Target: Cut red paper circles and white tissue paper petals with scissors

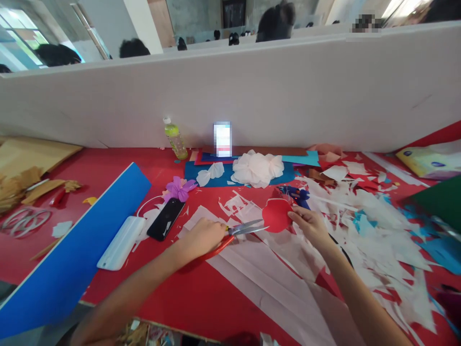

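My left hand (206,235) is closed round the handles of a pair of scissors (248,228) with orange-red grips. The blades stand a little apart and point right, their tips at the edge of a red paper piece (276,216) with a rounded, scalloped outline. Between thumb and fingers, my right hand (310,222) pinches that piece at its right edge. Pale pink sheets (273,274) lie beneath on the red tabletop (187,293). Behind the hands sits a ruffled whitish paper flower (257,168), beside loose white petals (211,174).
White paper scraps (363,245) cover the right side. On the left are a black phone (166,219), a white power bank (121,242), a purple flower (178,189) and a slanting blue divider (77,254). A bottle (175,139) and a lit screen (223,139) stand by the white partition (288,91).
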Tool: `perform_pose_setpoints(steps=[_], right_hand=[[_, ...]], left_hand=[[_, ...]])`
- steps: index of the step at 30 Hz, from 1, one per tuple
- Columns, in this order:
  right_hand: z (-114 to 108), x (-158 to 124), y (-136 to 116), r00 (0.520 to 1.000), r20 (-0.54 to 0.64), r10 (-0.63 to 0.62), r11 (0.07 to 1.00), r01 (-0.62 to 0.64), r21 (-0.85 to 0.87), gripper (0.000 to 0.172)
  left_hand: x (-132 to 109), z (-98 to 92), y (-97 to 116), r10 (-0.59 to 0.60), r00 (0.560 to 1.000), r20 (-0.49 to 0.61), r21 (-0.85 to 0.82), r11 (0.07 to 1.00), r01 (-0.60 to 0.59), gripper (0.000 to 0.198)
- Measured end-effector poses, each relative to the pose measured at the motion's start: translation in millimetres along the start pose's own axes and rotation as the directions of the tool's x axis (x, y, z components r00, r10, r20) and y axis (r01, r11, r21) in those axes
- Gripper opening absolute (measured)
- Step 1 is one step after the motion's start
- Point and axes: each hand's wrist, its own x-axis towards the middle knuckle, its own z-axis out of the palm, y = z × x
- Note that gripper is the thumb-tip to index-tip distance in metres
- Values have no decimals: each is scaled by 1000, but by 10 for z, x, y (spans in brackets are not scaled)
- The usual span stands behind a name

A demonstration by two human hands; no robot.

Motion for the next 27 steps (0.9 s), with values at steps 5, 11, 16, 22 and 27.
perform_pose_setpoints(steps=[5,11,16,22,27], right_hand=[[-3,101,-312,966,256,21,990,16,-142,25],[85,145,-373,887,460,-37,916,214,-339,21],[102,169,-359,848,526,-62,870,304,-388,26],[103,217,-350,829,556,-52,860,321,-397,26],[123,263,-363,806,589,-55,851,346,-394,26]], left_hand=[[1,-73,-138,94,995,13,29,995,-95,18],[61,-222,-126,104,992,67,68,992,-108,18],[120,-166,-123,160,987,18,90,983,-161,19],[159,-108,-136,182,983,7,122,976,-182,17],[186,-131,-123,209,978,19,152,966,-209,17]])
